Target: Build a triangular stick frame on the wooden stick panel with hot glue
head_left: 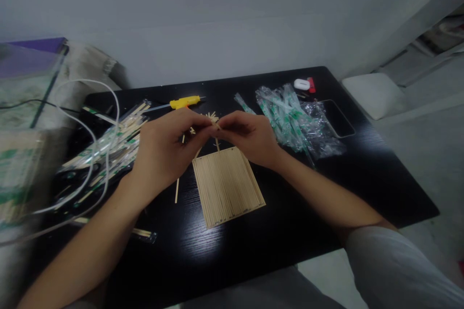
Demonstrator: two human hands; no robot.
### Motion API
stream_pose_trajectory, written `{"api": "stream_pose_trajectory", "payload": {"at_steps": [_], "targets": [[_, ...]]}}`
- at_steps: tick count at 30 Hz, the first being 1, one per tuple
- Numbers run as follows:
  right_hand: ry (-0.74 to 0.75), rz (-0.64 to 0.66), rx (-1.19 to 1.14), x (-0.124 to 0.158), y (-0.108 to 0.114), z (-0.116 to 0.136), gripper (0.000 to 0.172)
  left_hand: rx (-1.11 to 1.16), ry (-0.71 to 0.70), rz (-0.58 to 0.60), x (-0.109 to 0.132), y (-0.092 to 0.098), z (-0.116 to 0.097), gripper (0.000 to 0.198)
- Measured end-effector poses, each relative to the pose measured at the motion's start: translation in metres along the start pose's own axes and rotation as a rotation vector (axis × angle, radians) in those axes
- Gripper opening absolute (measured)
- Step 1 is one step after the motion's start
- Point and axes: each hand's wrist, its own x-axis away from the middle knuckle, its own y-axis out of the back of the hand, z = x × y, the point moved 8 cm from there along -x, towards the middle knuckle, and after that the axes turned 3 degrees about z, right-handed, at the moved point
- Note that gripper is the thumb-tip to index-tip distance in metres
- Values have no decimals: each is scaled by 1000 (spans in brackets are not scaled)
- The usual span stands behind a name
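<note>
My left hand (pixel 170 142) and my right hand (pixel 250 137) meet above the middle of the black table, fingertips pinched together around a thin wooden stick (pixel 217 144) that points down between them. Just below lies a flat square panel of wooden sticks laid side by side (pixel 228 186), with small dark marks along its near edge. A loose stick (pixel 177 190) rests left of the panel. Short stick pieces (pixel 211 116) show behind my fingertips, partly hidden by them.
A yellow glue gun (pixel 184 102) lies behind my left hand. Wrapped chopsticks (pixel 112 140) and white cables (pixel 94 142) are at the left. Empty wrappers (pixel 286 116), a phone (pixel 338 119), a white case (pixel 301 84) and a red item (pixel 311 85) lie right on the table (pixel 377 178).
</note>
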Motion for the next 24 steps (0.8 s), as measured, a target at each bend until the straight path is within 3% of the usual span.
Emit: {"api": "stream_pose_trajectory", "payload": {"at_steps": [6,24], "targets": [[-27,6,17,1,0,-3,26,-7,6,-2,0,0,0,5],[-58,30,17,1,-1,-6,20,-20,-16,2,0,0,0,6]]}}
